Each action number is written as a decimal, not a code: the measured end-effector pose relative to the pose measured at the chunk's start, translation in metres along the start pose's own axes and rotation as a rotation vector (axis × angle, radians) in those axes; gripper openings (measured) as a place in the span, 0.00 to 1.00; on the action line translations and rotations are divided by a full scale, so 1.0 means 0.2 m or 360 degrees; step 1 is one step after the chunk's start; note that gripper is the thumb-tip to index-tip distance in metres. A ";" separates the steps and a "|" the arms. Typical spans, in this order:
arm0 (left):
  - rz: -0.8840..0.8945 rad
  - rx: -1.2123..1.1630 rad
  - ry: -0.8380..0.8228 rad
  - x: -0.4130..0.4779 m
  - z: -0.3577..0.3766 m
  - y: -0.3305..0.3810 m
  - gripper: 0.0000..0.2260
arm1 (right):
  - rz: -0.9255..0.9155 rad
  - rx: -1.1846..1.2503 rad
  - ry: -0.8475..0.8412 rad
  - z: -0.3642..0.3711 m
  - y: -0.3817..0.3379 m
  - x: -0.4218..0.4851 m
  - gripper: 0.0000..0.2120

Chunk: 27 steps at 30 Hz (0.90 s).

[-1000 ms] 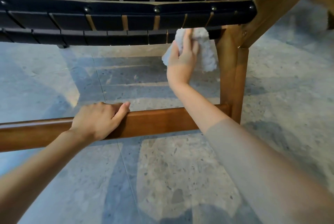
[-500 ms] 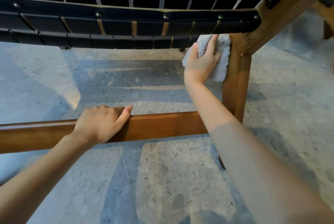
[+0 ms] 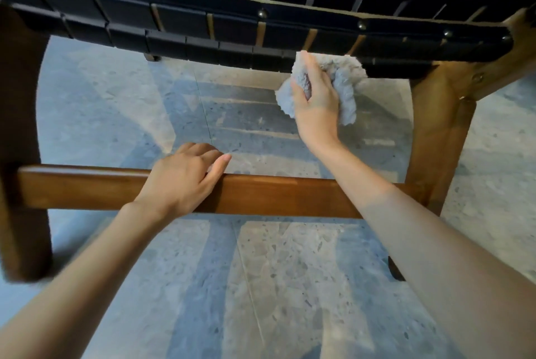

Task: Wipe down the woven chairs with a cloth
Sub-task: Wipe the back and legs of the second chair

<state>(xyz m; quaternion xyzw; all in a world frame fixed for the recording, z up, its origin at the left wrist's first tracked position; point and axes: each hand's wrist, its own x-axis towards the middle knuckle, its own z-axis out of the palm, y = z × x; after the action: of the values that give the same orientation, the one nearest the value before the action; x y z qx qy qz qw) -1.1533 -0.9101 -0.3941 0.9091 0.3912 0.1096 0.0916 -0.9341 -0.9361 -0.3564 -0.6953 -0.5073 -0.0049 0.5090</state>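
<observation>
Evidently the cloth point(image 3: 346, 76), clamped in the right hand point(image 3: 316, 103), has been drawn left from the leg point(image 3: 435, 132) along the woven edge point(image 3: 232, 31). The crossbar point(image 3: 275, 196) is gripped by the left hand point(image 3: 182, 179), fingers curled; wiping is judged unfinished.

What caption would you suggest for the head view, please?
Right hand holds a cloth to the woven seat edge; left hand grips the rail.

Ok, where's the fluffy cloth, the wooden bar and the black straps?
cloth point(image 3: 349, 70): head view, its fluffy upper right part.
wooden bar point(image 3: 275, 195): head view, middle of its front face.
black straps point(image 3: 179, 20): head view, one strap on the seat's front edge.
</observation>
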 end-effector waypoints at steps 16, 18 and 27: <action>-0.0450 -0.0094 0.0267 -0.17 -0.14 -0.45 0.15 | -0.0554 -0.0146 -0.0793 0.78 -0.59 0.02 0.31; -0.0513 -0.0092 0.0266 -0.20 -0.16 -0.50 0.15 | -0.0597 -0.0167 -0.0848 0.86 -0.69 0.03 0.31; -0.0570 -0.0181 0.0265 -0.26 -0.20 -0.58 0.17 | -0.0802 -0.0164 -0.0941 1.08 -0.96 0.06 0.31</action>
<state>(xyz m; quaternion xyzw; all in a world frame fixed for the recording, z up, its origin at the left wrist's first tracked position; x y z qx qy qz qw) -1.2782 -0.8666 -0.3917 0.8062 0.5461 0.1882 0.1280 -1.1736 -0.7798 -0.3193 -0.5449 -0.7861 0.0454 0.2882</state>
